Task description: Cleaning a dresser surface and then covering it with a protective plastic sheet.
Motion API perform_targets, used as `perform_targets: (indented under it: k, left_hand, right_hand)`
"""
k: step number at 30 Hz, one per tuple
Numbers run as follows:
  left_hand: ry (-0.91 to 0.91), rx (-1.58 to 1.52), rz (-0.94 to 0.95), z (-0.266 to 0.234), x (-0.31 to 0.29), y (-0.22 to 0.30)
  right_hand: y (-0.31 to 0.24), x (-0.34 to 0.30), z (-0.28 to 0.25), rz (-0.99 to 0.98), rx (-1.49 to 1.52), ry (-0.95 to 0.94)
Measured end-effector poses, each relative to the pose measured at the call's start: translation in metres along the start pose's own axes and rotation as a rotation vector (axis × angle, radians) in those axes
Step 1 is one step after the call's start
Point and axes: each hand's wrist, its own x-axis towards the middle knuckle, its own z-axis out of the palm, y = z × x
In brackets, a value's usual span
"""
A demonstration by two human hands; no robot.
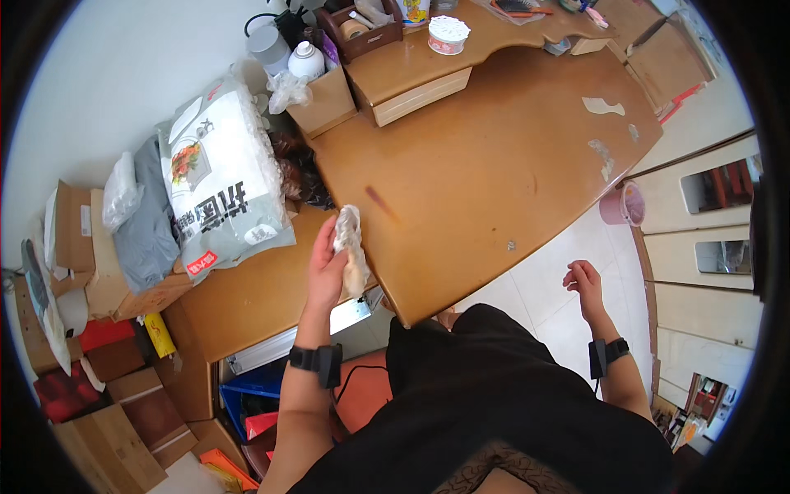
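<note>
At your far left, a grey plastic bag lies over stacked boxes, and below it a yellow package carries dark marks too small to tell. Beside the grey bag leans a large printed bag, with bold dark characters, an orange-and-green picture and a small red label bearing pale characters. Your left hand comes next, thumb and fingers closed on a crumpled, whitish bundle, which you hold upright at the left edge of the brown desk. Farther back, a dark wooden holder shows a short line of pale lettering on its front. To its right, a round tub with a white lid has a pink-and-red printed side. Your right hand hangs over the white floor tiles, its fingers loosely curled, near a pink bucket.
</note>
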Motion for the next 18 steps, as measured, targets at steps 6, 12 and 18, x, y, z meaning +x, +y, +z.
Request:
perform_targets:
  k: [6,12,18]
  left_hand:
    - [-0.120,1.189,0.438,-0.002,0.032,-0.038]
    - [0.037,1.365,0.416,0.026,-0.024,-0.075]
    - [-0.039,1.381,0.324,0.160,-0.092,-0.135]
  right_hand:
    - [-0.001,-0.002,-0.009,-0.078,-0.120,-0.071]
    - [0.014,0.036,-0.038,-0.127,-0.105,-0.172]
    - [0.032,0.085,-0.106,-0.175,-0.095,-0.288]
